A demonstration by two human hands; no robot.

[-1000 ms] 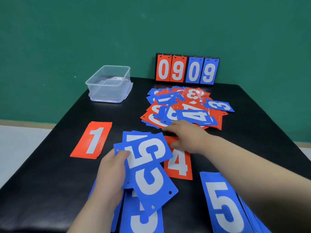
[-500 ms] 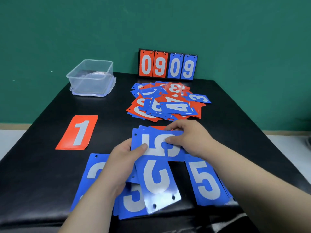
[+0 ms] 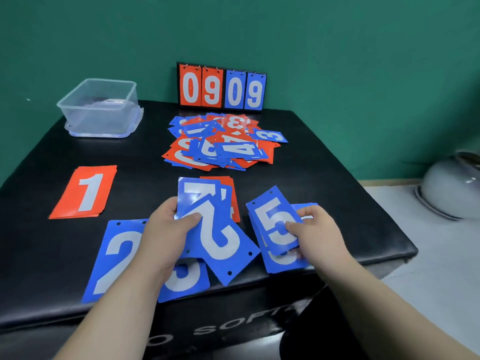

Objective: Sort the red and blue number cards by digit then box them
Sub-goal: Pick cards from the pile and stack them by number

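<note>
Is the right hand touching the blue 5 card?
Touching. The head view shows the right hand pinching the blue 5 card, with its thumb pressed flat on the card's face.

The held blue cards (image 3: 215, 229) cover the red card's (image 3: 233, 196) digit; the clear box's (image 3: 104, 120) contents are blurred.

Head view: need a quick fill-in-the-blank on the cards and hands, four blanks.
1. The right hand pinches a blue card showing the digit ___.
2. The left hand grips a fan of cards coloured ___.
3. The 1 card lying flat at far left is coloured ___.
4. The scoreboard at the back reads ___.
Missing words: 5; blue; red; 0909.
</note>
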